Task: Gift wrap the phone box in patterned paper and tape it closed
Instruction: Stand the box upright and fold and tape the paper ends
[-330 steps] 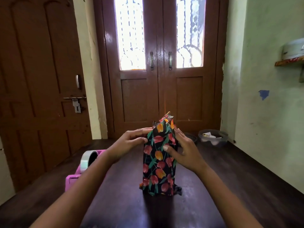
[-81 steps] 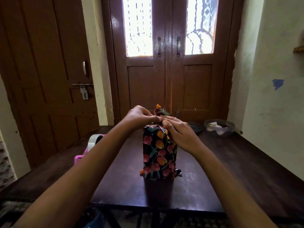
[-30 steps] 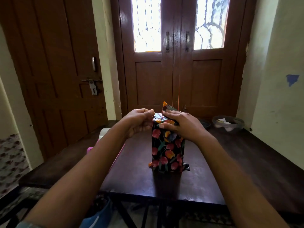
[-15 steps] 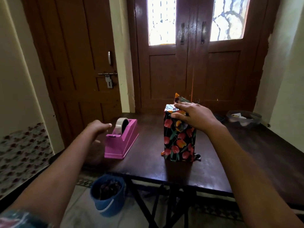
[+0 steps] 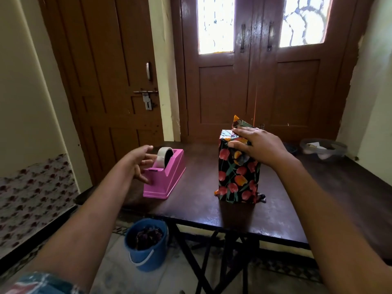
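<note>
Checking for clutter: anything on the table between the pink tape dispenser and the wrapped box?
Nothing: the head view shows only bare dark tabletop between the tape dispenser and the wrapped box.

Pale cream plaster walls (image 5: 25,85) flank dark brown wooden double doors (image 5: 250,81) whose patterned glass panes (image 5: 216,24) glow with daylight.

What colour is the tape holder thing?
Pink, the tape dispenser shows clearly in the head view.

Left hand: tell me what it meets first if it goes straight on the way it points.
Most likely the tape roll on the pink dispenser: the open left hand aims its fingers at it. Depth is unclear; the lower fingers may touch the dispenser first.
</note>
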